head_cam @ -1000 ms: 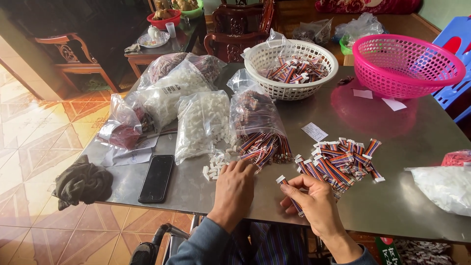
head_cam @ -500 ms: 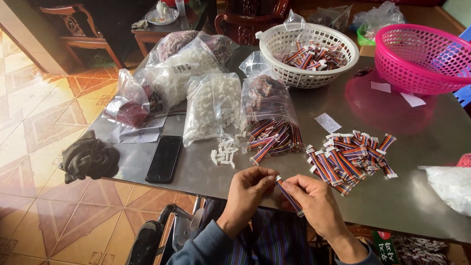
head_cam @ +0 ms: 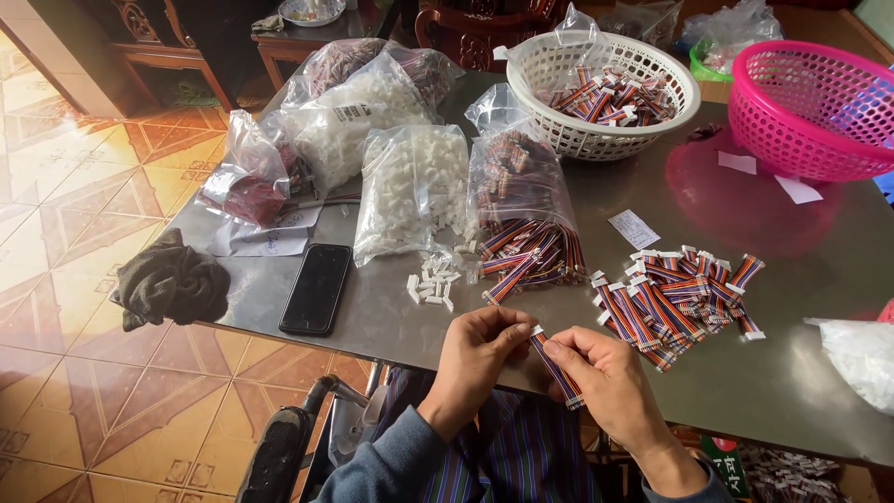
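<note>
Both my hands meet at the near edge of the grey metal table (head_cam: 745, 391). My right hand (head_cam: 601, 382) pinches a short multicoloured ribbon cable (head_cam: 557, 368) that hangs down toward me. My left hand (head_cam: 480, 349) holds the cable's upper end, where a small white connector (head_cam: 536, 330) sits between the fingertips. Loose white connectors (head_cam: 433, 282) lie just beyond my left hand. A pile of finished cables (head_cam: 675, 296) lies to the right of my hands. An open bag of ribbon cables (head_cam: 521, 210) spills out in front.
A black phone (head_cam: 317, 289) and a dark cloth (head_cam: 172, 284) lie at the left edge. Bags of white connectors (head_cam: 414, 191) stand behind. A white basket of cables (head_cam: 601, 93) and a pink basket (head_cam: 815, 107) sit at the back. A clear bag (head_cam: 861, 349) lies far right.
My left hand came back from the loose connectors toward me and joined the right hand at the cable's upper end. The view shifted closer to the table.
</note>
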